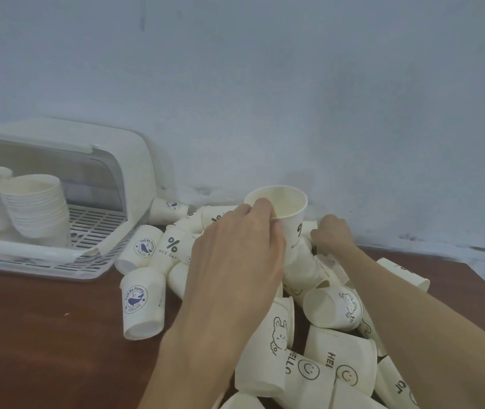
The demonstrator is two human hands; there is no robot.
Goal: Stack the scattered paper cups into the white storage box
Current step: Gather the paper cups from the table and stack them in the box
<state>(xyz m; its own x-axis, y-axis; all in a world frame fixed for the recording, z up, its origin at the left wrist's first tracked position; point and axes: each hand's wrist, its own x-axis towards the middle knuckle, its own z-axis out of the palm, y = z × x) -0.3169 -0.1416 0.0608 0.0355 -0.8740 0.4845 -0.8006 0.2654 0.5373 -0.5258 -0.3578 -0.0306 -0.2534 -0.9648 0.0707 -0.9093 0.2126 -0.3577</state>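
On brown wooden table (43, 335), left hand (235, 261) pinching upright tapered paper cup (290, 214), right hand (334, 233) curled among cups, grip unclear

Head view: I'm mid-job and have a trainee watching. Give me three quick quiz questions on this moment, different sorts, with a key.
1. True or false: the left hand holds an upright cup by its rim.
2. Where do the finished cup stacks stand? A) on the wooden table B) on the slatted tray of the white storage box C) on the loose pile
3. Fill in: the lying cup nearest the box front shows a blue ____ logo.

Key:
1. True; the cup's mouth faces up.
2. B.
3. Whale. The right hand reaches into the loose cups behind; what it grips is hidden.
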